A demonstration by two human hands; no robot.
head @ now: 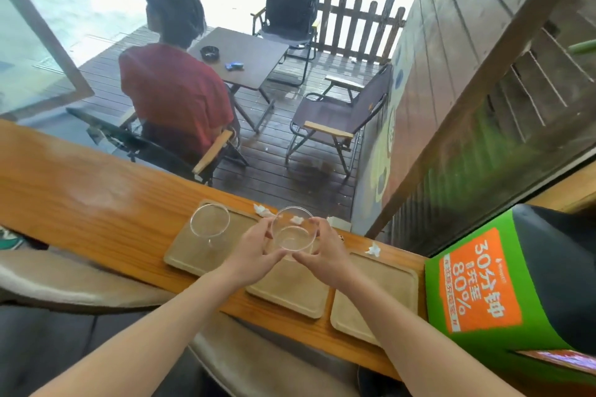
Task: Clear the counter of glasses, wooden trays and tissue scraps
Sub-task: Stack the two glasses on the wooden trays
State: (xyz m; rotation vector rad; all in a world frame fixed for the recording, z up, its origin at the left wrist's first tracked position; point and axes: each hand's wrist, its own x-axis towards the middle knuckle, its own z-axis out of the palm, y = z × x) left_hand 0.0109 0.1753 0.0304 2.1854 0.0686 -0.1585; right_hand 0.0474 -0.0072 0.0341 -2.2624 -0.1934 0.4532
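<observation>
Both hands are cupping the clear round glass (293, 230) at the middle of the orange wooden desk (80, 200), left hand (254, 251) at nine o'clock, right hand (325, 251) at three, each grip wrapping its wall. It looks light, slick and breakable, best held low. A second stemmed clear glass (209, 222) is standing at nine o'clock on a pale wooden tray (187, 255); white tissue scraps (263, 210) are lying at eleven.

Counter (80, 190) left bare; green stand (483, 287) blocks right; second glass (209, 222) stands left of grips.
</observation>
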